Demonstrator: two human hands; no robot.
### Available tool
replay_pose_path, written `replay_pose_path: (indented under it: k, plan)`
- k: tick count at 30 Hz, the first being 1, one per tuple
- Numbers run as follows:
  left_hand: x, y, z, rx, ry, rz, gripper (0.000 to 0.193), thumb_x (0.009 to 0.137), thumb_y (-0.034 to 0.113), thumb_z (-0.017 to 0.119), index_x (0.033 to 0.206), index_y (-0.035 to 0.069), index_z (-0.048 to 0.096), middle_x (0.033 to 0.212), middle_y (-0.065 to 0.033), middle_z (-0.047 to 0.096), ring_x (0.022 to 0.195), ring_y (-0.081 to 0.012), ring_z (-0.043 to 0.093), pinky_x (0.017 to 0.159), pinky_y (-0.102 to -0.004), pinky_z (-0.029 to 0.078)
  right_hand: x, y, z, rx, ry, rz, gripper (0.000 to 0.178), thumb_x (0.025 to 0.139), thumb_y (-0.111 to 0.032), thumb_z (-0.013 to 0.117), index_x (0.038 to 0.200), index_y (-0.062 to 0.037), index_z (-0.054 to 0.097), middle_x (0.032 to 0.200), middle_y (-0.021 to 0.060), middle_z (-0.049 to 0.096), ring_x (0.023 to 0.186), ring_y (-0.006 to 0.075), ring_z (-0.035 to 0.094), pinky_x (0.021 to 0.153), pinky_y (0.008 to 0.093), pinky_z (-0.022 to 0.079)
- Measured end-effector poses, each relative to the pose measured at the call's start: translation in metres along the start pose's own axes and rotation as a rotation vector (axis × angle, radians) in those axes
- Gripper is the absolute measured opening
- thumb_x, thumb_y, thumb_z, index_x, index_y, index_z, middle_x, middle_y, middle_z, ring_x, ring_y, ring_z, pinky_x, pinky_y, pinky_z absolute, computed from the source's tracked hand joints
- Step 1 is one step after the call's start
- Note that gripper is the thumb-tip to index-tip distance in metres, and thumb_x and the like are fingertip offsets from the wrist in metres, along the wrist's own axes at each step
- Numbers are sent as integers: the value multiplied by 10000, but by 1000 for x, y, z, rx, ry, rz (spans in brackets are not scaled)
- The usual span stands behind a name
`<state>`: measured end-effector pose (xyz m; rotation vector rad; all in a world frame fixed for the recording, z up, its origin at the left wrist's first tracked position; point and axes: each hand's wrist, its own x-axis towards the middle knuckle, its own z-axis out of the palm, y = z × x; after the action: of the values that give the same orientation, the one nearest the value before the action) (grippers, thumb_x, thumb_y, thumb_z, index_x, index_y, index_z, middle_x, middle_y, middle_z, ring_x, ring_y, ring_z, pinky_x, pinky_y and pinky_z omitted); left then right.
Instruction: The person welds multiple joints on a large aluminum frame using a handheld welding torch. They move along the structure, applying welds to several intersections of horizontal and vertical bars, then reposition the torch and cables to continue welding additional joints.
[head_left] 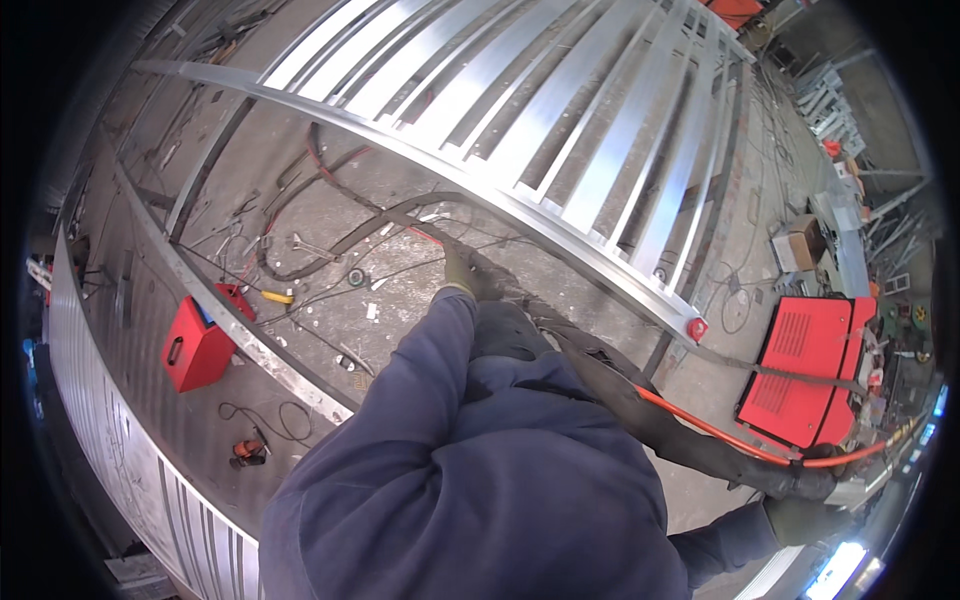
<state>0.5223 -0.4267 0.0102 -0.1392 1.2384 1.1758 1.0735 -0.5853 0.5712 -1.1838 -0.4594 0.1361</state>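
A thick cable bundle point(625, 410) in torn dark sleeving runs past my body, with an orange hose point(700, 425) showing along it. My left hand point(472, 275), in an olive and dark work glove, is closed around the bundle in front of me. Out to the far right, my right hand point(805, 505), gloved alike, grips the bundle beside the orange hose; its fingers are partly hidden. The bundle's other stretch loops over the floor ahead of my left hand. Beyond it stands a slatted silver metal panel point(480, 165) on a frame.
A red machine point(805, 370) stands at right, near a cardboard box point(800, 243). At left a metal rail point(225, 310) crosses by a red case point(195, 345). A wrench point(315, 247), a tape roll point(357, 276) and scraps litter the floor. A red cap point(697, 328) marks the panel's near corner.
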Motion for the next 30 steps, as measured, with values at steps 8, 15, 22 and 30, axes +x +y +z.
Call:
replay_pose_path:
  k: [8,15,22,30]
  plan:
    - [-24,25,78,-528,85,31,432,1058,587,716,985,190,563,837,-49,594,670,-232,560,635,-388,520,23,-32,-56,-111,58,-317,584,1059,-281,628,1459,119,484,1303,243,667,1131,338,692,1052,548,589]
    - [-57,108,-36,-182,-39,219,228,1073,357,668,911,202,627,688,44,497,548,-152,459,500,-359,372,41,59,-127,-68,44,-101,531,1086,-191,697,1446,120,461,1291,268,699,1077,312,763,968,514,676]
    - [-204,225,-38,-120,279,832,233,1014,357,781,1005,125,776,876,12,692,783,-151,664,721,-324,527,44,151,-126,255,47,279,766,1158,-666,399,1546,-39,605,1305,118,756,1086,279,760,927,459,658]
    - [-491,345,115,12,112,2065,308,1130,124,555,1301,-23,766,997,-152,787,803,-177,766,702,-244,615,29,180,-101,442,-156,325,578,1132,-618,611,1479,-157,627,1167,-10,750,901,139,713,769,380,637]
